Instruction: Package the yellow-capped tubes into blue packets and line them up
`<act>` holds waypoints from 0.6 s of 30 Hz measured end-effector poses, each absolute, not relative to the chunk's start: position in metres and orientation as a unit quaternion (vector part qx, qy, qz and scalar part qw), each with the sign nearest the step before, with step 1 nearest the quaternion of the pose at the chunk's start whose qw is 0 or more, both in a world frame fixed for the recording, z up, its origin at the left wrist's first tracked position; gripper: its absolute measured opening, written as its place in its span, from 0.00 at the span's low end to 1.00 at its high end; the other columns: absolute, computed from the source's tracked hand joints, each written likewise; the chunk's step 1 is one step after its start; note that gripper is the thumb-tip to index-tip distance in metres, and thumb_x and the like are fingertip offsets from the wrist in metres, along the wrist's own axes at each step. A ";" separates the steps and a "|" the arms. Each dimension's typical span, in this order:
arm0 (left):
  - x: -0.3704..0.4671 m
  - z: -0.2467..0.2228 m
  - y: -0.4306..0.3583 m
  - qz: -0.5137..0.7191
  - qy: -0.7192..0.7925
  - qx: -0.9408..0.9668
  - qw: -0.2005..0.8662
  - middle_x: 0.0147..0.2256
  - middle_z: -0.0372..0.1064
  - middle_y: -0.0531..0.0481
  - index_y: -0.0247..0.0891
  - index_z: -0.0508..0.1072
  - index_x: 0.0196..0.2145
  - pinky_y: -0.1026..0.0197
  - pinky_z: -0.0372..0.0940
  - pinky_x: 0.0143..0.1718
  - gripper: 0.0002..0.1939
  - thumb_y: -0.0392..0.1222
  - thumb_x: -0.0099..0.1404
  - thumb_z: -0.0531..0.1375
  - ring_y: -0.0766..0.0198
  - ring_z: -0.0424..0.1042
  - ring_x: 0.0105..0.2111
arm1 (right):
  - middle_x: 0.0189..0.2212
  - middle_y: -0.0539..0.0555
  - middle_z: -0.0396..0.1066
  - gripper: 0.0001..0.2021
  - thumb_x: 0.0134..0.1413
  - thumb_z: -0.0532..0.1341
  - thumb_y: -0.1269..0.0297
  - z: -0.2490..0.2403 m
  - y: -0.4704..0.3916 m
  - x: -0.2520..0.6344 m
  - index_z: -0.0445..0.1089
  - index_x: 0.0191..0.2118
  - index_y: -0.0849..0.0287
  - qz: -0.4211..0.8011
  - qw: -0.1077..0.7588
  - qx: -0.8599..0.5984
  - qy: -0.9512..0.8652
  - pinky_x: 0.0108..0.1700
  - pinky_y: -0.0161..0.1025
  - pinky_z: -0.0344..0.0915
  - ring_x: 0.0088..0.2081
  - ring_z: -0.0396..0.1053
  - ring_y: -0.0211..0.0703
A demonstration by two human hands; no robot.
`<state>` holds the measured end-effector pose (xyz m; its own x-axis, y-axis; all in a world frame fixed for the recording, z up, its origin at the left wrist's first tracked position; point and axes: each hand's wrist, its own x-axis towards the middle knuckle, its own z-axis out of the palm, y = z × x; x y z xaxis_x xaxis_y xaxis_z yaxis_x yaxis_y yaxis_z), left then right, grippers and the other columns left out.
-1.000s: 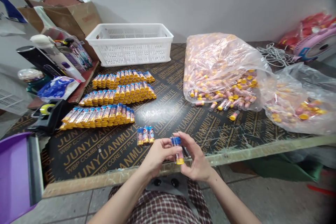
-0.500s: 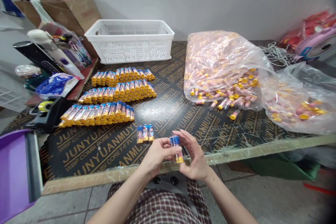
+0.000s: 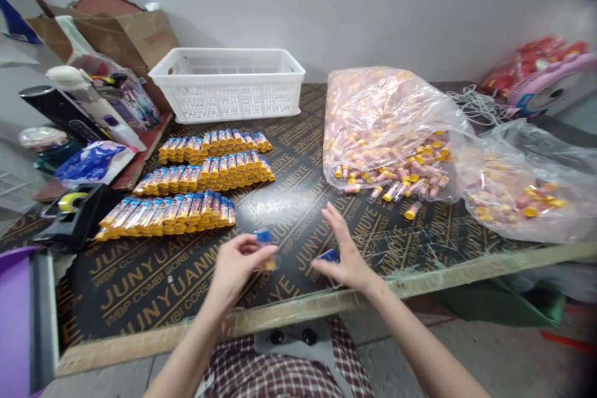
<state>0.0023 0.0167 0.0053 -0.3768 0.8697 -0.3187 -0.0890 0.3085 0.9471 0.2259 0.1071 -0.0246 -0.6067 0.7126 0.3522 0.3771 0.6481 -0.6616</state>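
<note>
My left hand (image 3: 245, 259) is closed on a small clear tube with a blue cap (image 3: 262, 236) and a yellow end, above the dark printed board near its front edge. To the right, my right hand (image 3: 342, 255) has its fingers spread, the thumb and forefinger wide apart. A blue object (image 3: 329, 255) lies on the board beside its thumb, partly hidden. Several stacked rows of blue-and-yellow tubes (image 3: 163, 214) lie at the left. Further right, a clear plastic bag (image 3: 392, 106) spills pink tubes with yellow caps, one of them loose (image 3: 413, 210) in front.
A white plastic basket (image 3: 228, 96) stands at the back. On the left are a black tape dispenser (image 3: 69, 217), bottles, a box and a purple bin (image 3: 13, 317). A second plastic bag (image 3: 527, 199), cables and a pink fan (image 3: 550, 84) occupy the right side.
My hands have moved apart, the left one leftward with a tube. My right hand has opened away from the tube. The standing tubes near my left hand no longer show. The view has shifted slightly.
</note>
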 end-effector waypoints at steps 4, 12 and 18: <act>-0.059 -0.016 0.017 0.341 0.831 0.375 0.230 0.20 0.71 0.50 0.36 0.72 0.25 0.61 0.60 0.29 0.23 0.58 0.39 0.68 0.56 0.71 0.26 | 0.62 0.60 0.48 0.27 0.56 0.55 0.55 -0.034 0.192 0.246 0.54 0.60 0.54 0.050 0.241 -0.542 -0.804 0.58 0.55 0.50 0.62 0.46 0.55; -0.066 -0.022 0.008 0.226 0.863 0.426 0.149 0.22 0.71 0.49 0.39 0.74 0.27 0.60 0.59 0.29 0.26 0.67 0.50 0.56 0.53 0.71 0.28 | 0.48 0.63 0.65 0.18 0.60 0.48 0.59 -0.030 0.294 0.236 0.69 0.47 0.60 -0.014 0.178 -0.629 -0.756 0.51 0.49 0.55 0.52 0.57 0.56; 0.005 -0.015 0.006 0.331 0.754 0.540 0.176 0.19 0.67 0.53 0.40 0.74 0.29 0.64 0.58 0.26 0.21 0.61 0.58 0.54 0.64 0.66 0.21 | 0.58 0.70 0.52 0.25 0.55 0.54 0.49 -0.028 0.314 0.202 0.65 0.52 0.61 -0.030 0.128 -0.681 -0.720 0.49 0.57 0.55 0.56 0.51 0.65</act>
<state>0.0048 0.0057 -0.0151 -0.3553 0.9303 0.0915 0.6964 0.1981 0.6897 0.2024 0.3140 -0.0280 -0.0392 0.9734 0.2258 0.9888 0.0704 -0.1316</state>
